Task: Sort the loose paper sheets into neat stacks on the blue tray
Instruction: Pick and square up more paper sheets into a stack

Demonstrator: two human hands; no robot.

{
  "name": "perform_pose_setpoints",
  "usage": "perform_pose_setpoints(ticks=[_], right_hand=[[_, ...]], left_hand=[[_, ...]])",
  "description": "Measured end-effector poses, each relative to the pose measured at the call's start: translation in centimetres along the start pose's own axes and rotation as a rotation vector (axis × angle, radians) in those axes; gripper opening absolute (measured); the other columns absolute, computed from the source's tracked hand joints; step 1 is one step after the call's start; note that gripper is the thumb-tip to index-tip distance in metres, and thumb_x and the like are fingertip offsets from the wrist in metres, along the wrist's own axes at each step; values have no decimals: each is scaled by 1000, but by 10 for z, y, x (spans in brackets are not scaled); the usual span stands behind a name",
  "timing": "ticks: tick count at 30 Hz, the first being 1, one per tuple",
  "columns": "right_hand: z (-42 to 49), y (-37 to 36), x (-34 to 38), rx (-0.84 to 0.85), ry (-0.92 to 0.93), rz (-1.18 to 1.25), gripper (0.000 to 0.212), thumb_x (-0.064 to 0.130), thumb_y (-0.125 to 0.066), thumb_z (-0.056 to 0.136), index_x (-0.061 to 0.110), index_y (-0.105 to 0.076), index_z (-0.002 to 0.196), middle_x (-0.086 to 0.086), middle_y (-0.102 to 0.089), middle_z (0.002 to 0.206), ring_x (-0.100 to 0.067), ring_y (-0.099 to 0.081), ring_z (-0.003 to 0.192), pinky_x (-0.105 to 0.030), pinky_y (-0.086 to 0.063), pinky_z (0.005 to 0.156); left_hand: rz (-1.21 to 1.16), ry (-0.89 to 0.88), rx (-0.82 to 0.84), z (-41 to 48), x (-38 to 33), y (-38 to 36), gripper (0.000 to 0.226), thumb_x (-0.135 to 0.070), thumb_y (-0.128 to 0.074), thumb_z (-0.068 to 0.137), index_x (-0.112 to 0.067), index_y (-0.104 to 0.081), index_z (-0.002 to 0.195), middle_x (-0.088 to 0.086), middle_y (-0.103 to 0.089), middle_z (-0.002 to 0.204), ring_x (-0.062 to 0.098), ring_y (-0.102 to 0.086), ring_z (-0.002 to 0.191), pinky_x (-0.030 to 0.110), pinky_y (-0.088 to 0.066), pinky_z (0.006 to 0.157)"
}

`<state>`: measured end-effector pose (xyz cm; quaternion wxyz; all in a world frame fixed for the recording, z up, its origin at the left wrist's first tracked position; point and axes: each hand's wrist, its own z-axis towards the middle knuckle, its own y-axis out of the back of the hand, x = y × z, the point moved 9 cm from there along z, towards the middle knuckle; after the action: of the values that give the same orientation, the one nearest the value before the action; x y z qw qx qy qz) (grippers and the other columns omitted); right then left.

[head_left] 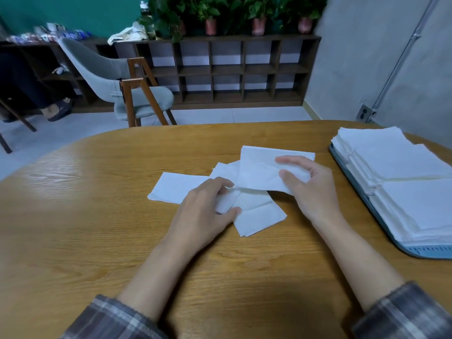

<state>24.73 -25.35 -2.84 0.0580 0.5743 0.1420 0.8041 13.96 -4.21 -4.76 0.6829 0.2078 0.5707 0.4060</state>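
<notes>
- The right hand (310, 184) is pinching one sheet (259, 167) between thumb and curled fingers, just above the pile (259, 216). The limp paper could crease or slip on the way to the tray (415, 250).
- The left hand (208, 209) is curling fingers and thumb round part of the pile, so a lift could drag neighbouring sheets along.
- I'm counting one held sheet, about four loose on the table (97, 216), and one tray at the right bearing at least three stacks (403, 167).

A: Surface?
B: Wood table (97, 241), far edge rounded.
A: Load?
B: Loose sheets (256, 216) overlapping mid-table, perhaps four, count unclear. Tray (425, 252) at right edge, apart from them.
</notes>
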Motion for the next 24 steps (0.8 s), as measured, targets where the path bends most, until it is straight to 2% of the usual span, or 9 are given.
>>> perform_pose_setpoints(ticks=[5,7,9,12,16,19,21,22,24], right_hand=[[-1,0,3,-3,18,-13,29,5,-67,98,27,-80,111,28,-73,115,21,-56,111,5,-35,87],[-1,1,4,-11,14,-8,35,2,-62,99,29,-78,115,31,-69,117,26,-52,110,6,-33,86],[-1,2,2,-17,0,-1,42,0,-58,99,31,-77,120,37,-64,118,30,-48,110,7,-34,87],[0,3,2,-33,-7,-12,45,-1,-55,100,33,-75,122,42,-58,116,34,-43,107,9,-32,85],[0,1,4,-14,-1,-16,47,-1,-54,100,33,-74,124,41,-59,118,34,-43,110,10,-30,89],[-3,-2,8,27,19,2,44,-1,-54,101,32,-75,123,33,-65,124,28,-48,116,7,-33,91],[-5,-8,15,89,29,91,31,9,-58,104,28,-77,120,25,-71,123,20,-54,117,0,-37,92],[-6,-13,16,143,14,181,24,19,-59,106,26,-78,118,20,-73,124,13,-57,121,-9,-39,100],[-12,-28,15,277,-62,379,34,46,-58,105,23,-79,118,7,-75,127,-11,-64,128,-36,-43,110]], left_hand=[[9,-11,-62,3,5,7,5,-25,-74,93,-27,-74,98,-18,-71,96,2,-63,87,27,-49,75],[-26,-37,-128,1,-1,16,7,-19,-70,96,-25,-74,97,-19,-72,93,3,-65,87,25,-50,75],[-107,-56,-193,-1,-7,26,11,-16,-66,99,-25,-72,98,-19,-69,82,8,-62,77,22,-45,66],[-302,-25,-226,-2,-10,34,17,-17,-59,101,-28,-67,90,-1,-57,64,21,-48,59,35,-36,54],[-538,-20,-271,-4,-16,48,17,-16,-53,93,-21,-66,84,13,-64,79,25,-50,67,31,-36,59],[-680,27,-282,-5,-13,52,15,-10,-54,91,-11,-67,84,8,-66,81,15,-56,72,31,-44,62],[-743,72,-276,-5,-8,50,16,-7,-56,98,-11,-68,88,4,-67,82,17,-60,75,38,-49,65],[-756,97,-268,-4,-6,48,17,-6,-57,102,-12,-70,92,4,-69,84,17,-62,77,42,-51,66],[-773,132,-241,-3,-6,42,16,-9,-58,106,-15,-73,101,3,-74,89,16,-66,82,43,-56,70]])
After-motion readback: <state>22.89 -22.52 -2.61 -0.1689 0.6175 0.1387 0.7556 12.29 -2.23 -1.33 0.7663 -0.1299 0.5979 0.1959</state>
